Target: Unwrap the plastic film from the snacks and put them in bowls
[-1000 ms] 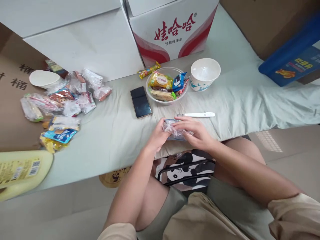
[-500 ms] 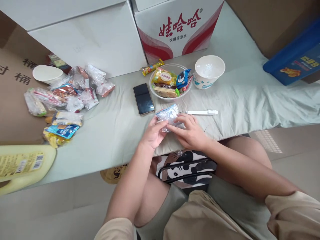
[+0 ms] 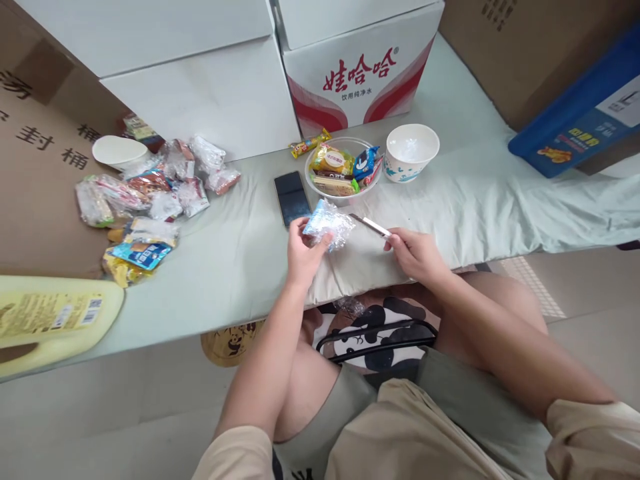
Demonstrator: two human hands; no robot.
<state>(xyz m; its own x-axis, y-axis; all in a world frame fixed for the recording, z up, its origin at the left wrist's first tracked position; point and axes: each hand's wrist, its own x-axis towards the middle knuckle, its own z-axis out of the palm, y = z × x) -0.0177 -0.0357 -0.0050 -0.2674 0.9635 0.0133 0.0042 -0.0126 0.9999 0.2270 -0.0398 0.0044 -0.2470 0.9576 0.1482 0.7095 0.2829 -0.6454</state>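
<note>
Knife (image 3: 376, 227), pinched in the right hand (image 3: 417, 255), juts left and away from it, long axis slanting, tip just beside the packet (image 3: 331, 225). Right forearm (image 3: 500, 328) angles inward, left forearm (image 3: 267, 353) points forward, and the left hand (image 3: 303, 260) pinches the packet between thumb and fingers.

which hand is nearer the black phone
Left: the left hand, holding the plastic-wrapped packet, is by the near end of the phone; the right hand, gripping the knife, is farther right.
</note>
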